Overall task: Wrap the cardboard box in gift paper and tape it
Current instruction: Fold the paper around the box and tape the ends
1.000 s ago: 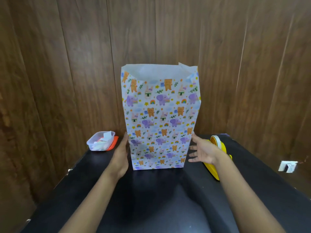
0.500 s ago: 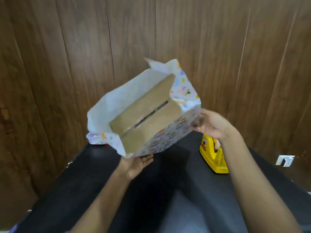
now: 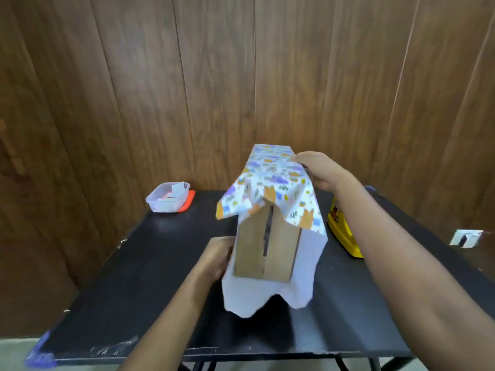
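The cardboard box point(image 3: 265, 250) lies lengthwise with its bare brown end, split by a dark flap seam, facing me. Gift paper point(image 3: 273, 180) printed with small animals covers its top and sides, and loose white paper hangs past the open end. My left hand point(image 3: 217, 258) grips the box's lower left side. My right hand point(image 3: 318, 170) holds the upper right edge over the paper. Whether the box rests on the black table point(image 3: 150, 277) or hangs just above it I cannot tell.
A clear plastic tub point(image 3: 167, 198) with white slips and an orange lid under it stands at the table's back left. A yellow tape dispenser point(image 3: 342, 231) sits at the right, partly behind my forearm. Wood panelling backs the table.
The wrapped box stood upright a second ago. Both hands lifted it, tipped it over, and brought it down lengthwise with the open end towards me.
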